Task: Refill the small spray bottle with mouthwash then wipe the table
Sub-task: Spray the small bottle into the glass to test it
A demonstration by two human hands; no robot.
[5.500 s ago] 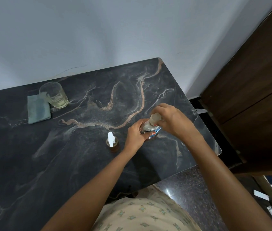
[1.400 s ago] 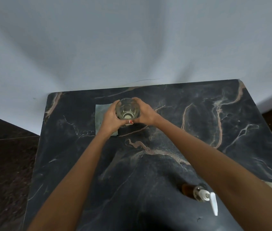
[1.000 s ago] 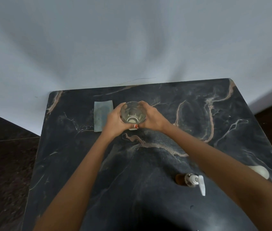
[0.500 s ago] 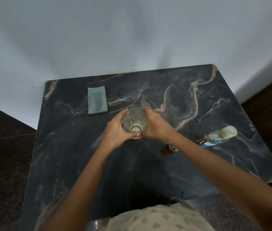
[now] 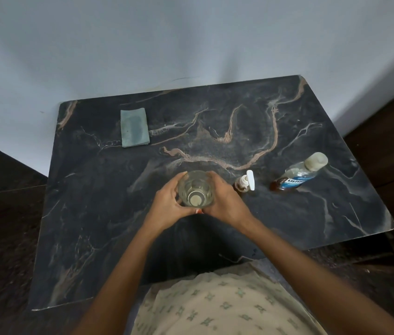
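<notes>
Both hands around 1 clear glass [image 5: 196, 189] at mid worktop [image 5: 94, 213]: left hand [image 5: 167, 204] and right hand [image 5: 225, 200], each grip closed on its sides. Small spray bottle [image 5: 244, 183] just right, upright. Mouthwash bottle [image 5: 298, 175] further right, label partly readable "LISTE". Folded cloth [image 5: 134, 127] near back-left edge. Open room front-left.

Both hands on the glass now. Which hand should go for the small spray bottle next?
Right, probably. The right hand sits beside the small spray bottle, which stands just right of the glass. The left hand is on the glass's far side and would have to cross over.
</notes>
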